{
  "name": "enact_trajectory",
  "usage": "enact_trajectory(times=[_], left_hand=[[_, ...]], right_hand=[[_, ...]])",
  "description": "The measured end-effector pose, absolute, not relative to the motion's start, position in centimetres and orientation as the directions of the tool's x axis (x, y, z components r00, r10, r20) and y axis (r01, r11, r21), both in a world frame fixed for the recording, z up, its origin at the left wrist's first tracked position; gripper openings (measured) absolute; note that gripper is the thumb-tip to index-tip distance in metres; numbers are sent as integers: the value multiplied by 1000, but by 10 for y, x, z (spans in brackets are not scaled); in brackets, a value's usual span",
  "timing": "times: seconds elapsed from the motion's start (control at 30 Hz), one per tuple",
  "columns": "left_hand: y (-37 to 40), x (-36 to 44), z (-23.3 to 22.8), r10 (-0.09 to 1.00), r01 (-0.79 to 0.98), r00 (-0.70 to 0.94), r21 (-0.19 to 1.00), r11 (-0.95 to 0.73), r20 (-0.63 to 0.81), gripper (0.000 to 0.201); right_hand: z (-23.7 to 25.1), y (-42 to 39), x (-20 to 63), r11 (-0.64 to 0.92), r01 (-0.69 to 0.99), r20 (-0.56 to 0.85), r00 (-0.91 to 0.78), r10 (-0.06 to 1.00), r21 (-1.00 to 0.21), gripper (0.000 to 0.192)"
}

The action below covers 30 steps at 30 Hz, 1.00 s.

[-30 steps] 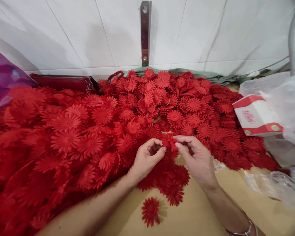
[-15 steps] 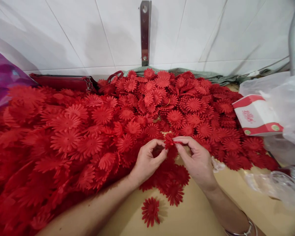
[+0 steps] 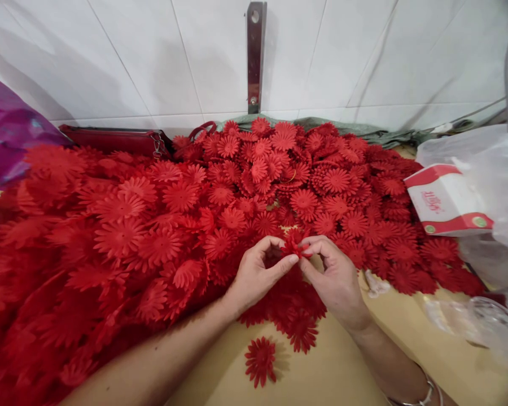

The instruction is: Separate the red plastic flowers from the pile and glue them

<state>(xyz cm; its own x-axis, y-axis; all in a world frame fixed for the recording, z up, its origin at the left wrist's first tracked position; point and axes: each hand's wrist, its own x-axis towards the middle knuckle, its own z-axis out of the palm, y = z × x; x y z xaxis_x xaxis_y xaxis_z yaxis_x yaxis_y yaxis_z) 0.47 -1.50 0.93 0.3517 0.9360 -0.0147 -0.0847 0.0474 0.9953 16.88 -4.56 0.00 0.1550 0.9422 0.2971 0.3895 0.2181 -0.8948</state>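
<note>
Pinching one flower [image 3: 294, 242] at frame center, left hand [image 3: 258, 272] and right hand [image 3: 335, 276] each clamp it between thumb and fingers, probably fingertips only so the thin petals don't get crushed. Pile [image 3: 220, 244] spreads left to right-middle, seemingly heaped close for easy reach; loose flower [image 3: 261, 360] lies apart on table [image 3: 211, 366], lower center.

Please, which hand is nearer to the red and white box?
The right hand. It is left of the box and closer to the camera; the left hand is farther left, past the right hand.
</note>
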Motion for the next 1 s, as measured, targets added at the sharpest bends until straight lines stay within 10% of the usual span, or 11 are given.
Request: enact_trajectory(times=[0.57, 1.0], left_hand=[[-2, 0, 11, 883, -146, 453, 967, 208, -121, 37], [-3, 3, 1, 923, -227, 358, 946, 231, -140, 33]], right_hand=[[6, -44, 175, 236, 289, 252, 18, 967, -928, 25], [9, -39, 184, -47, -25, -47, 19, 999, -999, 22]])
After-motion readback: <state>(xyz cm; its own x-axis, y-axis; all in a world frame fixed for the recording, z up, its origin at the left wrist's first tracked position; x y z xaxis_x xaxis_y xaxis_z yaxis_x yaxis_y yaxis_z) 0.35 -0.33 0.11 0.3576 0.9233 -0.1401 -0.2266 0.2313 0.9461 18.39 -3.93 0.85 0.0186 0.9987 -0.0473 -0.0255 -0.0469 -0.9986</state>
